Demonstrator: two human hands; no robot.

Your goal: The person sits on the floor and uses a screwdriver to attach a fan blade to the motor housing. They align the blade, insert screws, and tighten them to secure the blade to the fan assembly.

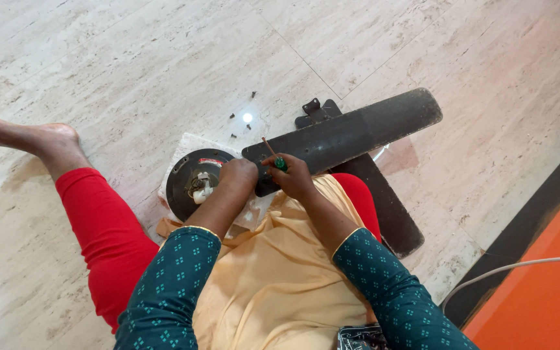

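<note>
- My left hand [238,174] rests fingers curled on the right edge of the round ceiling fan motor [196,183]; can't tell if it grips anything, knuckles hide the fingertips.
- My right hand [293,176] is closed around a green-handled screwdriver [273,155], shaft pointing up-left, tip at the near end of the dark fan blade [345,133].
- Fan motor sits on the floor just in front of my lap, left of centre, on a pale cloth or paper [192,144]; its open middle shows white wiring parts and a bit of red.
- Fan blade lies across the motor's right side, running off far right; a second dark blade [390,207] lies under it, angled near right, with a metal bracket [311,105] at its far end.
- A few small dark screws [233,126] lie loose on the marble floor [98,78], just beyond the motor, not in any container.
- White cable [520,266] runs near right over the orange strip [552,291].
</note>
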